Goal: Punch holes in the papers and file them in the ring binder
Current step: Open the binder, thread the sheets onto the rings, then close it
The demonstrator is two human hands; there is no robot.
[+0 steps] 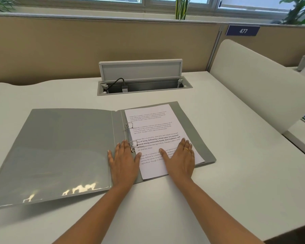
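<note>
**Desk (218, 191), white.**
- Ring binder (60, 152): grey, lying open at centre, with its cover spread toward 9 o'clock and glare on the inner pocket.
- Papers (153, 124): a printed white stack on the binder's 3 o'clock half, with the left margin at two metal rings (128, 125).
- Left hand (123, 161): flat on the spine with fingers straight, just beside the nearer ring.
- Right hand (180, 159): flat on the lower part of the papers, wearing a gold band (186, 149).
- Cable tray (144, 85): at 12 o'clock, lid raised, with a black cable (115, 81) inside.
- Sign "477" (243, 30): blue, at 1 o'clock.
- Divider panel (253, 81): white, at 2 o'clock.
</note>
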